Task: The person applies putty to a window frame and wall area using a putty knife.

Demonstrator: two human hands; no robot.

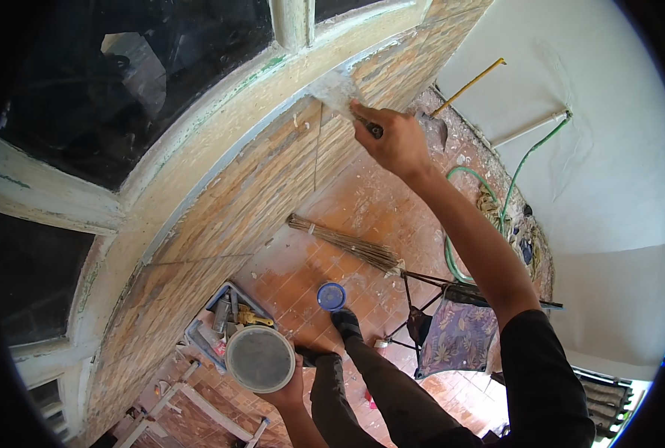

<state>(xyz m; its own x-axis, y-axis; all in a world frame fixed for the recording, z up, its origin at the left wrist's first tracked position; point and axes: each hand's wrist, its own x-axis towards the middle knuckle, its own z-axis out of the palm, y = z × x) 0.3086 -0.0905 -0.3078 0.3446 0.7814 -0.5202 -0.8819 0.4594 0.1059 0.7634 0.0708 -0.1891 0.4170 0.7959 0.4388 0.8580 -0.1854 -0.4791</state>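
My right hand (pixel 396 138) is closed round the dark handle of a putty knife (pixel 336 91), whose broad pale blade lies at the lower edge of the cream window frame (pixel 198 142), just above the stone-patterned wall tiles (pixel 258 168). Low in the view, my left hand (pixel 291 384) holds a round tub (pixel 260 359) with a pale rim and a grey surface, its fingers around the right side and underneath. What the tub contains is hard to make out.
A tool tray (pixel 220 355) with brushes stands behind the tub. On the tiled floor lie a stick broom (pixel 347 243), a blue lid (pixel 331 296) by my foot and a green hose (pixel 452 257). A folding chair (pixel 459 336) stands at the right; a metal frame (pixel 213 412) is lower left.
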